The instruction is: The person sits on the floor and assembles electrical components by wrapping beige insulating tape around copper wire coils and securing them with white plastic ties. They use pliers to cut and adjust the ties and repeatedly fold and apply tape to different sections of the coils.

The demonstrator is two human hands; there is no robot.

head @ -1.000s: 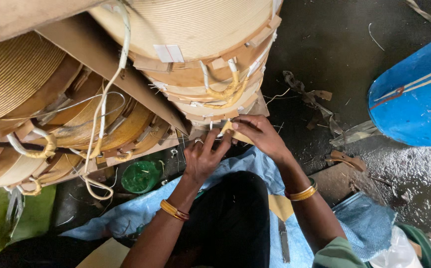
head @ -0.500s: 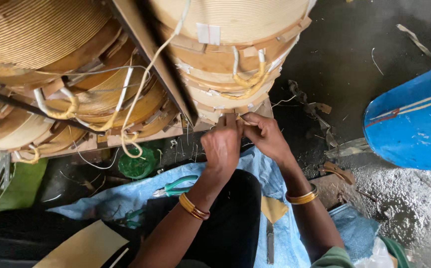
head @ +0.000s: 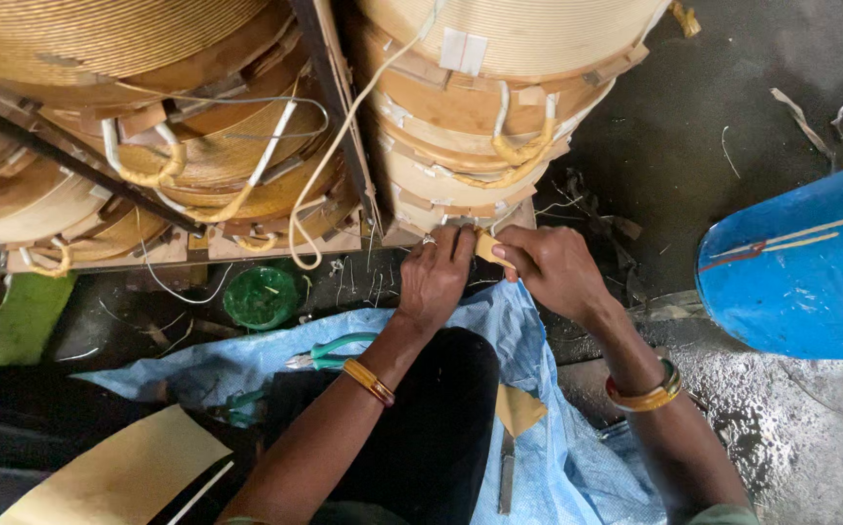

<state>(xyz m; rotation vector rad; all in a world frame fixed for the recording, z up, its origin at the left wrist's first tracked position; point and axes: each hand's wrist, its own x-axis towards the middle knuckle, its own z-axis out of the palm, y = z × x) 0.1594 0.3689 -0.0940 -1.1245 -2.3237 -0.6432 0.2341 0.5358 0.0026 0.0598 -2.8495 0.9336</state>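
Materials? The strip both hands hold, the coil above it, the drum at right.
Strip: tan, matte, looks like stiff paper or pressboard.
Coil: fine ribbed turns, seemingly paper-wrapped wire.
Drum: glossy blue, smooth; plastic or painted metal, can't tell.

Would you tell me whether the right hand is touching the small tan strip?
Touching: the head view shows the right hand pinching the small tan strip between thumb and fingers.

— What's different from a second ago?

— Both hands have dropped from the wound coil (head: 499,107) toward six o'clock. The left hand (head: 436,277) and right hand (head: 550,267) now pinch a tan paper strip (head: 491,249) at the coil's base.

— Anything else?

— Green-handled pliers (head: 329,352) show at eight o'clock of the left wrist, on the blue sheet (head: 528,340).
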